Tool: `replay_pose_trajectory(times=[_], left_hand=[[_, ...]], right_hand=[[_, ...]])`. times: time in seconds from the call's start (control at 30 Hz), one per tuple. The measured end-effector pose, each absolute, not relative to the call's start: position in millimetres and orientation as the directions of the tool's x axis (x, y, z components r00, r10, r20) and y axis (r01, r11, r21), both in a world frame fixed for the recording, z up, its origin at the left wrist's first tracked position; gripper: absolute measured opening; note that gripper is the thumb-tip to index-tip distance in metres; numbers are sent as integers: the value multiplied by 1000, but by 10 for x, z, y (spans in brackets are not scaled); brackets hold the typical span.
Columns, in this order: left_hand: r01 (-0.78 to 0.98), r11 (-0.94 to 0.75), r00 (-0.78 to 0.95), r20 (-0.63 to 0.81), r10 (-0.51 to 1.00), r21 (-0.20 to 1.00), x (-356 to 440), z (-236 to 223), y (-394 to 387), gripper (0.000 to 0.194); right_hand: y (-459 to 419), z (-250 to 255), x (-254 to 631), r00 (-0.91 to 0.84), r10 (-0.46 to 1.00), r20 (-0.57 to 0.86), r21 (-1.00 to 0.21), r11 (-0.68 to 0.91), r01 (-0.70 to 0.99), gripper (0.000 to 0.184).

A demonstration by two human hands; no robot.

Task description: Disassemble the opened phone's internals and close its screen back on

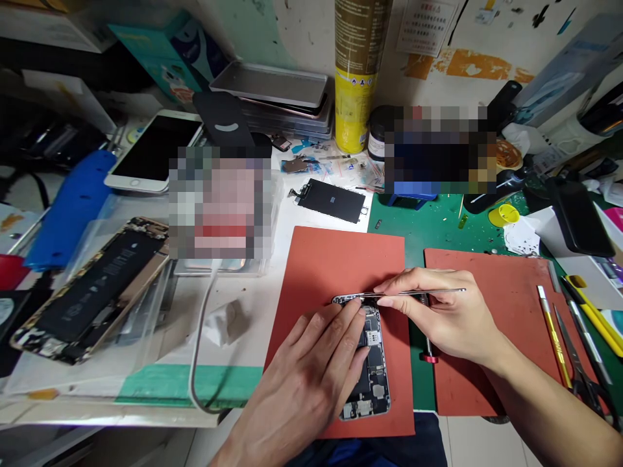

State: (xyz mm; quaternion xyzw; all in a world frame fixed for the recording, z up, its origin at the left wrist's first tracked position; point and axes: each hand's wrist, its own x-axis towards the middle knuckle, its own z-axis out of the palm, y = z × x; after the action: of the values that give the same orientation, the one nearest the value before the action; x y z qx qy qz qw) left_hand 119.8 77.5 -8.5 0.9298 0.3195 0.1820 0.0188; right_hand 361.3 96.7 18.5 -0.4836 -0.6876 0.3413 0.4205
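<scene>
An opened phone lies on a reddish-brown mat, its inner boards and metal shields showing. My left hand rests across the phone's left side with its fingers stretched out, hiding much of it. The fingertips reach the phone's top end. My right hand pinches thin metal tweezers, held nearly level, with their tips at that same top end. Under my right palm is a screwdriver with a red cap; whether the hand touches it I cannot tell.
A second mat lies at right, bearing a yellow-handled tool and scissors. Behind the phone is a black screen panel. Another opened phone sits at left near a white cable. A tall spray can stands at back.
</scene>
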Motion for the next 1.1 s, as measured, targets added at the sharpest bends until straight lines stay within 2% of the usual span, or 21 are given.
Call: replay_pose_trajectory(times=[0.3,0.6,1.1], left_hand=[[590,-791,729,316,607,161,1186,-91,753,45],[602,-786,721,327,611,141,1206,-87,759,44],[615,-777,716,316,623,138,1210,-73,763,42]], right_hand=[[955,166,3602,-167,957,237,-873,286,395,8],[917,176,3580,-172,943,285,-830,332,447,10],[928,177,3579,-131,959,252,-857,284,430,9]])
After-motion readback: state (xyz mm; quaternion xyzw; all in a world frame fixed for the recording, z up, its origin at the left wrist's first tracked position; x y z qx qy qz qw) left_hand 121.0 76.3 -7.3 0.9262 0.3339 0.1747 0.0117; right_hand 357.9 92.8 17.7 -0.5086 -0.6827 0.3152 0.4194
